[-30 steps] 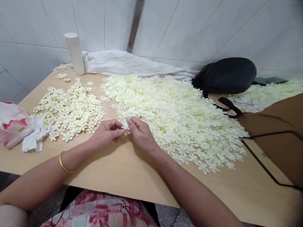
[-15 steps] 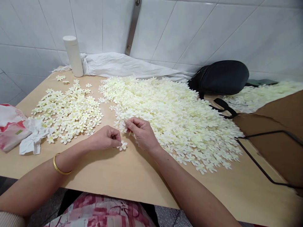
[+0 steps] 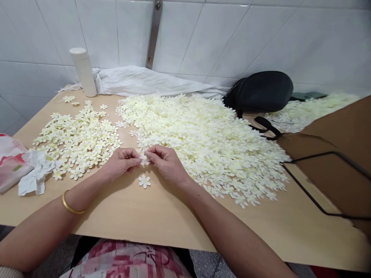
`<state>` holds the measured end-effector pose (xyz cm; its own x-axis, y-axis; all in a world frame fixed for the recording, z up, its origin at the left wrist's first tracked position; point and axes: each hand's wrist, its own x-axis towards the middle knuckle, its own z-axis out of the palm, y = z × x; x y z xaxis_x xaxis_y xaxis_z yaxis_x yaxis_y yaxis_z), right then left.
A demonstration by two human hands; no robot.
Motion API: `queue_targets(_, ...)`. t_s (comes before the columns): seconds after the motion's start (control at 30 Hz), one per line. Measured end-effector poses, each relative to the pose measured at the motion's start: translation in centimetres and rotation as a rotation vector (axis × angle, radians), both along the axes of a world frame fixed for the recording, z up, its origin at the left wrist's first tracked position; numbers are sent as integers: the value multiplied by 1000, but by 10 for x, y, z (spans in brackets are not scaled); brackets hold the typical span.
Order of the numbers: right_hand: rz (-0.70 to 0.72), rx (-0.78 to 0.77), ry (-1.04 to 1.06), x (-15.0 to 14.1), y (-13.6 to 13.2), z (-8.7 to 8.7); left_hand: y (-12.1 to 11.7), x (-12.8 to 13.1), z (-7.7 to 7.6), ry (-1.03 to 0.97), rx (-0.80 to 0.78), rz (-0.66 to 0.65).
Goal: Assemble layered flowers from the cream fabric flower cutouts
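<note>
Between the fingertips of both hands is a small white artificial flower [image 3: 144,160], partly covered by the fingers. My left hand [image 3: 123,163] pinches it from the left, and my right hand [image 3: 164,162] pinches it from the right. Just below them a single white flower [image 3: 144,181] with a pale yellow centre lies flat on the table [image 3: 162,216]. A large heap of pale flowers [image 3: 191,131] spreads behind and to the right of my right hand. Left of my left hand is a smaller pile of flowers [image 3: 78,141] with yellow centres.
A white bottle [image 3: 84,73] stands at the back left beside a bunched white cloth [image 3: 139,81]. A black bag [image 3: 261,92] sits at the back right, near a brown cardboard piece [image 3: 333,154]. Crumpled tissue [image 3: 37,172] and a red-and-white packet [image 3: 13,162] lie at the left edge.
One flower has left my left fingers and now lies on the table. My left hand has come back to my right hand, and both pinch another flower. The view has shifted slightly.
</note>
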<state>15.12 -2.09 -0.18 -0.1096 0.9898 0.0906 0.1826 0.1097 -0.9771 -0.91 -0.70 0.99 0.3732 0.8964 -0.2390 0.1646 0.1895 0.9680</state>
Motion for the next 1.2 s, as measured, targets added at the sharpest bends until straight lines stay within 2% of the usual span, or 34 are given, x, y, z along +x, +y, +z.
queue_targets(0.17, -74, 136, -160, 7, 3, 6, 0, 0, -3, 15, 41, 40)
queue_targets(0.27, -188, 198, -172, 24, 8, 11, 0, 1, -4, 35, 70, 52)
queue_targets(0.4, -366, 194, -175, 50, 8, 16, 0, 2, -4, 70, 92, 65)
queue_targets(0.53, -382, 168, -303, 63, 2, 11, 0, 3, -3, 89, 119, 81)
queue_targets(0.7, -411, 247, -501, 73, -4, 2, 1, 2, -4, 99, 138, 81)
queue_targets(0.8, -478, 255, -466, 86, -2, 4, 1, 2, -4, 105, 152, 81)
queue_targets(0.9, -566, 241, -321, 103, 1, 8, 2, 2, -3, 111, 137, 91)
queue_targets(1.0, -643, 212, -189, 119, 3, 3, 2, 1, -3, 109, 131, 91)
queue_targets(1.13, -692, 148, -234, 135, -1, -10, 3, 1, -4, 121, 135, 87)
queue_targets(1.2, -731, 178, -327, 138, -4, -15, 3, 1, -6, 123, 139, 95)
